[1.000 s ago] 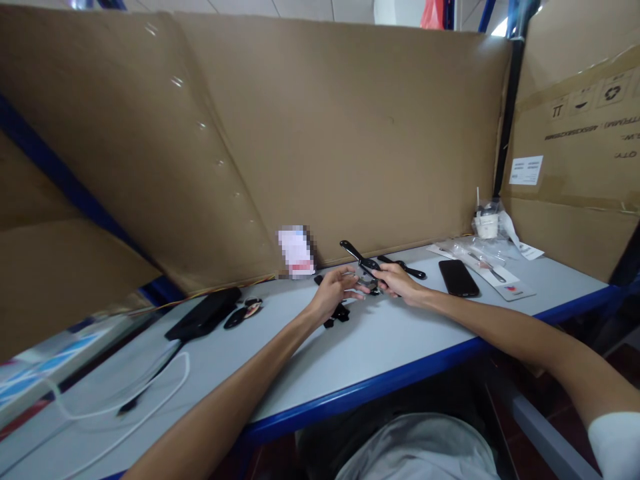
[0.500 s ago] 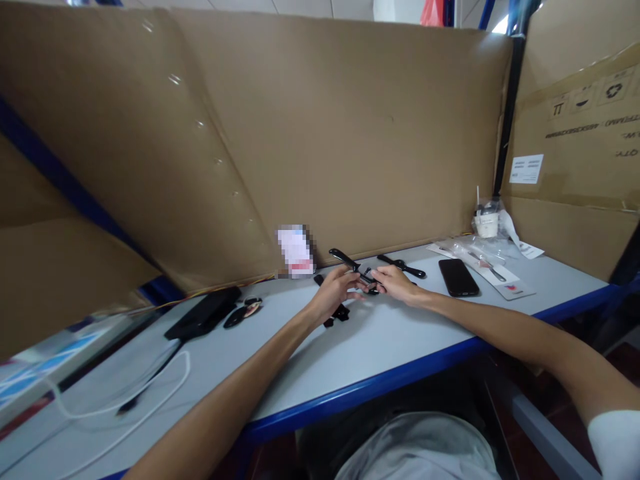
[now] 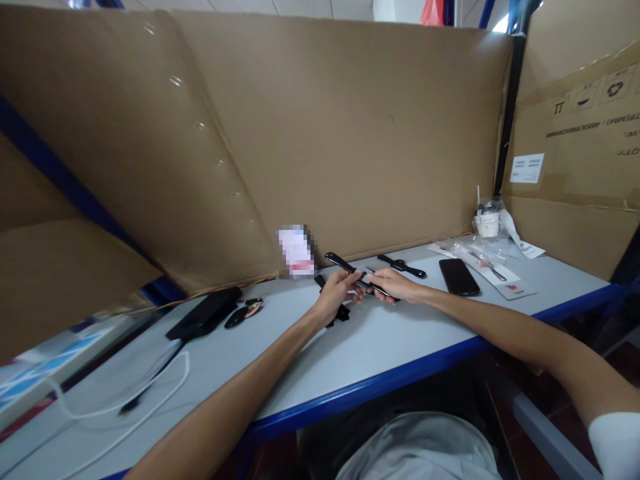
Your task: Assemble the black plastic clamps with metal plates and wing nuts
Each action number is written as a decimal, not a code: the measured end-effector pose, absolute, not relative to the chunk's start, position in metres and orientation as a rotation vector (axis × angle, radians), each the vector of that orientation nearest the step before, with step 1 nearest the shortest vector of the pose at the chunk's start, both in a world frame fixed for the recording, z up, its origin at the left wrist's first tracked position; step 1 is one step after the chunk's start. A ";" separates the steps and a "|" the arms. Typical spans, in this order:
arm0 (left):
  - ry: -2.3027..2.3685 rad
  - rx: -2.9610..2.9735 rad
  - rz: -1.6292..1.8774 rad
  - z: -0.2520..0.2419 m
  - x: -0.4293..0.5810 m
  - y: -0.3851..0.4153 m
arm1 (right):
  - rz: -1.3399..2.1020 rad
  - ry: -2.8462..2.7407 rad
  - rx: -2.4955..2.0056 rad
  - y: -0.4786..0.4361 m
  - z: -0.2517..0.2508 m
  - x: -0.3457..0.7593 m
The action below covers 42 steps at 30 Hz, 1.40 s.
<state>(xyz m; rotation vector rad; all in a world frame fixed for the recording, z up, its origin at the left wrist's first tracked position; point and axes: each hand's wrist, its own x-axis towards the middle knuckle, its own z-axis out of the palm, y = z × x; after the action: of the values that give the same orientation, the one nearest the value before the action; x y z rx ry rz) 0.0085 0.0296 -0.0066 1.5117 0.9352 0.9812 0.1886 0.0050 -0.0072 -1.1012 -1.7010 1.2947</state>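
Both hands hold a long black glossy tool (image 3: pixel 338 261) above the table, its upper end pointing to the back left. My left hand (image 3: pixel 338 291) has its fingers closed round the tool's middle, by a small grey part. Close beside it, my right hand (image 3: pixel 393 285) grips the lower section, with the end showing below the fingers. A black item (image 3: pixel 342 313) lies partly hidden under my left hand. Behind my right hand, another black tool (image 3: pixel 401 265) rests on the table.
A black phone (image 3: pixel 459 277) and plastic packaging (image 3: pixel 483 253) lie to the right, with a wrapped cup (image 3: pixel 487 221) behind. A blurred upright screen (image 3: pixel 295 252) stands at the back. A black case (image 3: pixel 205 313), small dark items (image 3: pixel 243 313) and white cables (image 3: pixel 187 373) are left.
The held tool has turned flatter and its lower end now shows below my right hand. My left fingers have closed further round it, and both hands have shifted slightly.
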 end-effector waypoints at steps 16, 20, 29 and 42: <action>1.057 2.396 1.092 -0.010 -0.011 0.046 | 1.127 -1.343 -1.112 0.010 -0.003 0.190; 0.887 2.867 0.749 -0.021 -0.011 0.049 | 1.122 -1.168 -1.148 0.016 0.001 0.200; 0.919 2.949 0.567 -0.026 -0.003 0.050 | 1.127 -1.196 -1.178 0.011 0.000 0.193; 1.141 3.003 0.413 -0.015 -0.006 0.041 | 1.081 -1.209 -1.203 0.010 0.003 0.193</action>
<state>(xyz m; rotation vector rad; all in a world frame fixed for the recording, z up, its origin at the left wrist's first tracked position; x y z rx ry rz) -0.0055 0.0410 -0.0150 3.0031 1.1406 0.4127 0.1928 0.0102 0.0027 -1.2029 -1.2091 1.0807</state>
